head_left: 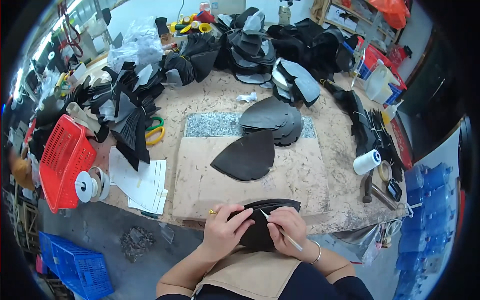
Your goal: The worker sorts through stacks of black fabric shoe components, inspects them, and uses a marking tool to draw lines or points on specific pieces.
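At the near edge of the table, my left hand [224, 227] pinches the edge of a small stack of black cut pieces [258, 231], thin like leather or fabric. My right hand [291, 225] grips a slim, pale pen [292, 240], its pointed tip close to the top edge of the stack. Just beyond my hands, a single dark triangular piece [245, 157] with a curved edge lies on a tan board [297, 175]. Behind it, a fanned stack of similar grey-black pieces [272, 119] rests partly on a speckled stone slab [207, 125].
Bundled dark pieces [250, 55] crowd the table's back and left. Yellow- and green-handled scissors [156, 135], paper patterns [145, 182] and a red basket [65, 160] are left. At right are a thread cone [366, 162], a hammer [368, 187] and a tape roll [385, 171].
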Available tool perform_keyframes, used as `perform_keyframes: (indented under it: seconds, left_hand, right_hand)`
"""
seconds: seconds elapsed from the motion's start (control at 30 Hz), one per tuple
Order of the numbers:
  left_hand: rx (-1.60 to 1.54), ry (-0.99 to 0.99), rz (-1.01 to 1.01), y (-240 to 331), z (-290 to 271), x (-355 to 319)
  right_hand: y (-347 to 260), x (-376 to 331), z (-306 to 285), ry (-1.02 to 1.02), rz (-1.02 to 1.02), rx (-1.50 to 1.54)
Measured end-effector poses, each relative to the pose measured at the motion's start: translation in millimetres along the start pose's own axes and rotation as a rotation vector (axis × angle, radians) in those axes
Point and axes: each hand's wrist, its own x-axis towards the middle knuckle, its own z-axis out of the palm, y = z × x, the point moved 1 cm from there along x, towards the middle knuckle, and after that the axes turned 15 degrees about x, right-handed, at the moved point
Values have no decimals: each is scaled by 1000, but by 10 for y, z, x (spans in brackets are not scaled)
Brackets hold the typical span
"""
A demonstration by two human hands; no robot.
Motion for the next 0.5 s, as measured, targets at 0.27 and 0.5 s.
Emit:
perform_keyframes:
  seconds: [0.27,0.5]
  left_hand:
    - [-20,1,-5,-7,3,-2]
    - [-47,0,-15,-12,15,-4]
  right_hand:
    - [15,-7,10,-4,-3,-4]
    - [4,-38,-22,-28,-23,36]
